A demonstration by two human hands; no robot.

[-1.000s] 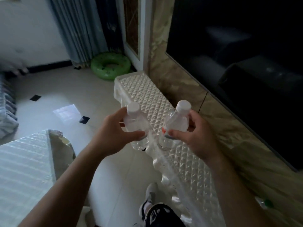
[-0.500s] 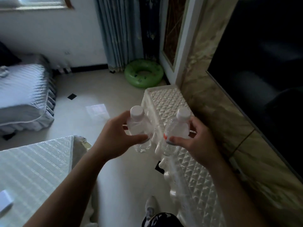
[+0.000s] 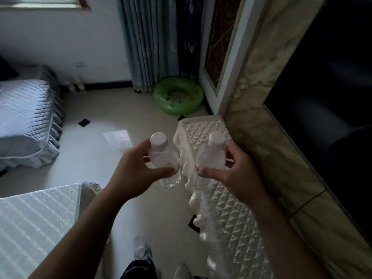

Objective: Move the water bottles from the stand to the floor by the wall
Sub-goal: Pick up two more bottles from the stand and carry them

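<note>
Two bare forearms are seen from above, reaching forward. A clear water bottle (image 3: 164, 156) with a white cap is gripped upright in the left hand (image 3: 136, 172), the thumb curled across its front and the fingers wrapped behind. A second bottle (image 3: 211, 156) of the same kind is gripped the same way in the right hand (image 3: 235, 174). The bottles are held side by side, near but not touching, well above the floor (image 3: 96, 150).

The stand (image 3: 231, 214), a long low unit under white quilted cloth, runs from 5 o'clock to 1 o'clock along a marbled wall beneath a dark screen (image 3: 332, 97). The right bottle is seen over its far end, the left one just off its edge.

The carrying step appears to be in hand: both bottles are off the stand and neither has been set down. A walk to the wall is called for next, probably the white wall (image 3: 60, 47) at 11 o'clock, where small pale shapes at its foot are too blurred to be identified. A green swim ring (image 3: 178, 95) at 12 o'clock and a bed (image 3: 24, 109) at 9 o'clock would need to be passed, then each bottle lowered upright and let go.
</note>
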